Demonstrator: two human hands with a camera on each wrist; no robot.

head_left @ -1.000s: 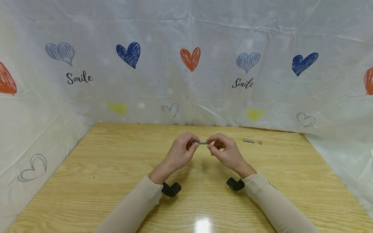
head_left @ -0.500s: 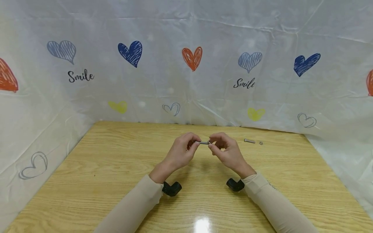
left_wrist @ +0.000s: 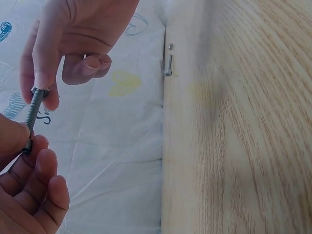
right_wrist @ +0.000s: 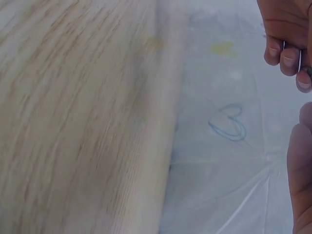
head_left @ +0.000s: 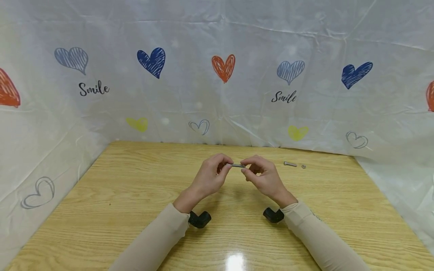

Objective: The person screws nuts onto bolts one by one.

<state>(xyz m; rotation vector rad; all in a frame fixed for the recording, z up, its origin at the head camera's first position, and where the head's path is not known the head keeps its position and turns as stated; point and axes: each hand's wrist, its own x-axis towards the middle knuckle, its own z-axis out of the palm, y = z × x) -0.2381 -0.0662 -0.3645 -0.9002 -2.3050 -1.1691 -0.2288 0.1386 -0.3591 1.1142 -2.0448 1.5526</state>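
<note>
Nearest you, your beige sleeves [head_left: 152, 237] reach over the wood-grain table [head_left: 118, 188], with black fittings [head_left: 200, 219] at the cuffs. Beyond them your left hand [head_left: 211, 176] pinches one end of a threaded bolt [left_wrist: 33, 114] between thumb and fingers — its shank bridges the gap between your hands, above the table — and your right hand [head_left: 266, 177] pinches a nut [left_wrist: 40, 91] at the other end. Farther off to the right, a second bolt [head_left: 290, 164] lies near a loose nut [head_left: 303, 166], the two apart. Behind hangs a white cloth [head_left: 251, 101] printed with hearts [head_left: 151, 63]
</note>
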